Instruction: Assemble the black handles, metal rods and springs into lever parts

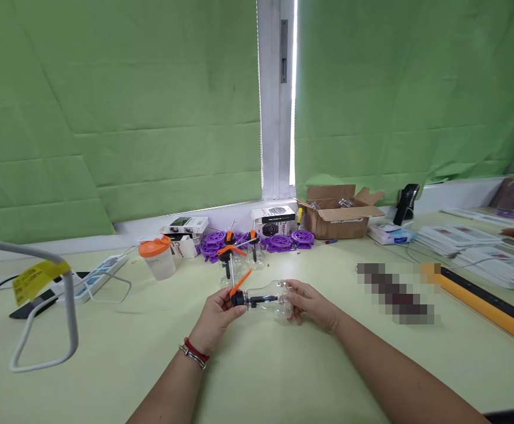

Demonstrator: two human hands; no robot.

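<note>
I hold a small clear plastic bottle on its side above the pale green table. An orange propeller sits on a black cap at the bottle's left end. My left hand is closed around that cap end, with red and metal bands on the wrist. My right hand is closed around the bottle's base. Just behind stand two more clear bottles with orange propellers, upright on the table.
Purple plastic wheels, small boxes and an open cardboard box line the window sill side. An orange-lidded cup and power strip lie left. A white lamp arm stands at left. A yellow-black bar and paper stacks lie right.
</note>
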